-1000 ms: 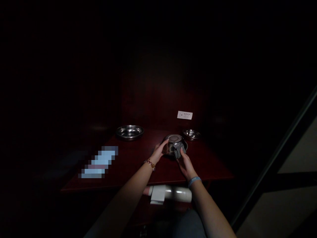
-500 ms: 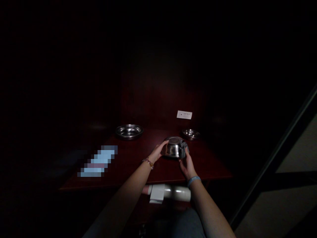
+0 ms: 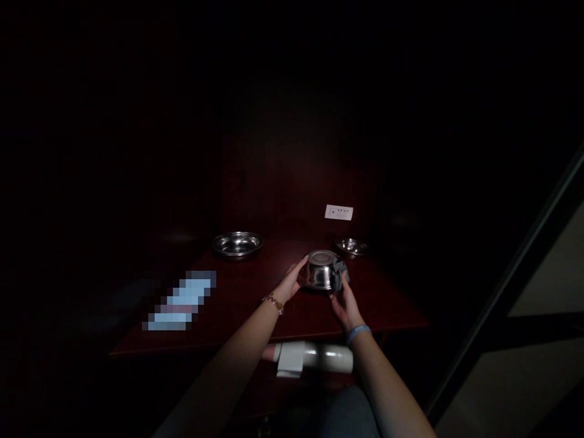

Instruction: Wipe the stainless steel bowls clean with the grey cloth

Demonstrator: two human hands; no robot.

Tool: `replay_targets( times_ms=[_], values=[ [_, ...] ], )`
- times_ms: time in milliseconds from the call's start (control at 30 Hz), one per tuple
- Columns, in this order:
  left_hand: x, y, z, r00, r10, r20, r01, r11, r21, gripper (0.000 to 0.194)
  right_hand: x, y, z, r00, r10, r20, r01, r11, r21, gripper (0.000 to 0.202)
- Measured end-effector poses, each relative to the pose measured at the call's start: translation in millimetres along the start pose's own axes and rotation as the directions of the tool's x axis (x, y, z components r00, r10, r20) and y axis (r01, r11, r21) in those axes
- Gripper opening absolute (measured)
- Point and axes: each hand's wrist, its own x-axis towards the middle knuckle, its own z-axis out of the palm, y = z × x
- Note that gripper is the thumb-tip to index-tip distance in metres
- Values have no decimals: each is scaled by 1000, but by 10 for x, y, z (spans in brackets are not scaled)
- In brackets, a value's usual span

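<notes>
A shiny metal bowl point(image 3: 319, 272) is held upside down over the dark red table, its base facing up. My left hand point(image 3: 291, 286) grips the bowl's left side, with the thumb up along the wall. On the opposite side my right hand point(image 3: 345, 302) presses a crumpled grey cloth point(image 3: 340, 275) against the bowl's outer wall, its fingers reaching under the rim. Part of the cloth and some fingertips are hidden behind the bowl.
A wide metal dish point(image 3: 238, 246) stands at the back left of the table point(image 3: 255, 316), a smaller metal bowl point(image 3: 351, 247) at the back right. A pixelated bright patch point(image 3: 182, 301) lies left. Below the front edge is a pale roll-like cylinder point(image 3: 327, 357). A socket panel point(image 3: 339, 212) is on the wall.
Both hands keep their hold on the bowl and the cloth, with barely any movement. The view has shifted very slightly.
</notes>
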Motion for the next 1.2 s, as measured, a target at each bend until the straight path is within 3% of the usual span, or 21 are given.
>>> replay_targets(
  times_ms=[267, 433, 600, 833, 1200],
  values=[
    [-5, 26, -61, 988, -141, -65, 133, 984, -119, 46, -12, -8, 0, 999, -18, 39, 17, 1000, 14, 32],
    [-20, -14, -13, 975, -219, 35, 221, 972, -82, 41, 2, -12, -9, 999, -37, 8, 37, 999, 27, 36],
    [-18, -58, 42, 970, -214, 112, 217, 976, -19, 39, -19, -26, 24, 999, -30, 34, 31, 998, -47, 41],
    [27, -48, -19, 986, -165, -6, 165, 986, 13, 44, -107, -19, 111, 993, -6, 122, 23, 990, -140, 38],
    [43, -22, -21, 981, -59, -186, 86, 986, 143, 55, -132, -40, 128, 991, 26, 133, -9, 991, -130, 32]
  ],
)
